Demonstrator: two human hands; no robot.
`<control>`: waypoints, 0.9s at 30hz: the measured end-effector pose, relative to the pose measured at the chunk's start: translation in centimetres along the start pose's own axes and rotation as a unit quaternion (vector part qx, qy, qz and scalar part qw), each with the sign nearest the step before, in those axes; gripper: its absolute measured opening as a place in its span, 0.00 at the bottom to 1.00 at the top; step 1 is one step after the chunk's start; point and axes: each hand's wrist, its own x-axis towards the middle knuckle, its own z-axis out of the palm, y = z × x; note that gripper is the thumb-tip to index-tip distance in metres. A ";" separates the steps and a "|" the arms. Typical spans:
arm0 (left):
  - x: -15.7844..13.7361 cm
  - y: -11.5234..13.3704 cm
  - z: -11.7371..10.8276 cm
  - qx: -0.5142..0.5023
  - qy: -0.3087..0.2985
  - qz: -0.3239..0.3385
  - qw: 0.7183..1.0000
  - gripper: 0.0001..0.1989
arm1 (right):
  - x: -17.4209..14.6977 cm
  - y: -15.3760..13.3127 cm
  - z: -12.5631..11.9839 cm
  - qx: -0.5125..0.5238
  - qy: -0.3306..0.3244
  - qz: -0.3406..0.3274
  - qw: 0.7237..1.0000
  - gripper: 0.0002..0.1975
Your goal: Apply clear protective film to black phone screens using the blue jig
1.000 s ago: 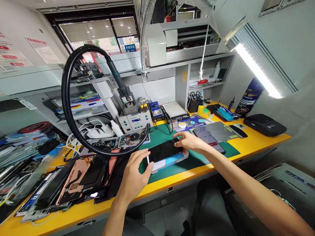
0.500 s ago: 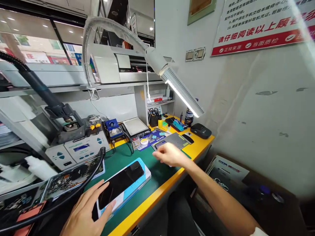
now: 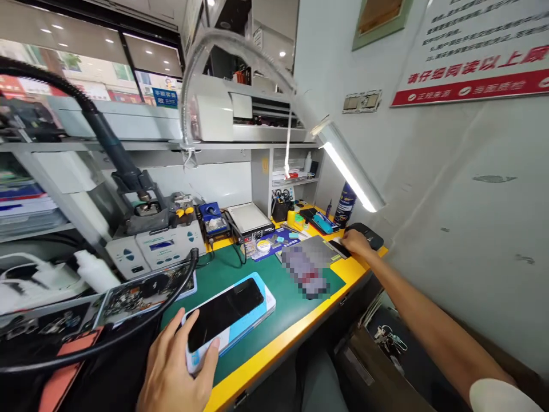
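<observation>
A black-screened phone (image 3: 227,313) lies on a flat blue-and-white box (image 3: 253,326) on the green mat. My left hand (image 3: 180,360) is spread around the near end of both, with the thumb on the front side and fingers on the phone's edge. My right hand (image 3: 357,243) reaches to the far right of the desk, fingers bent down and together between a dark flat object (image 3: 338,249) and a black case (image 3: 369,234). Whatever lies under those fingertips is hidden. A pixelated, phone-shaped object (image 3: 304,272) sits on the mat between my hands.
A lit lamp (image 3: 351,171) hangs over the desk's right side. At the left stand a grey soldering station (image 3: 160,249), a tray of circuit boards (image 3: 141,300) and a black cable (image 3: 141,337). A spray can (image 3: 344,206) stands by the wall.
My right hand has moved from above the mat's middle out to the far right by the black case. The view has shifted; my left hand stays at the box and phone.
</observation>
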 end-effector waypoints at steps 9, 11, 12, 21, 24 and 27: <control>-1.0 2.0 -0.8 -0.061 0.023 -0.056 0.996 0.21 | -3.3 -3.0 -1.0 0.105 0.062 -0.089 0.988 0.16; -1.1 2.2 -1.1 -0.051 0.028 -0.039 0.998 0.17 | -6.4 -5.3 -0.5 0.167 0.009 -0.134 0.977 0.16; -1.1 2.4 -1.1 -0.043 0.026 -0.030 0.998 0.16 | -8.2 -6.7 -0.1 0.204 -0.030 -0.164 0.965 0.17; -2.0 2.8 -1.3 -0.006 0.013 0.008 1.000 0.14 | -19.9 -15.9 3.8 0.219 -0.049 -0.463 0.857 0.12; -2.1 2.8 -1.3 -0.009 0.012 0.005 1.000 0.13 | -20.5 -15.7 4.1 0.130 -0.016 -0.523 0.843 0.13; -2.2 2.7 -1.3 -0.011 0.014 0.003 1.000 0.13 | -20.4 -15.2 3.8 0.115 -0.019 -0.534 0.837 0.12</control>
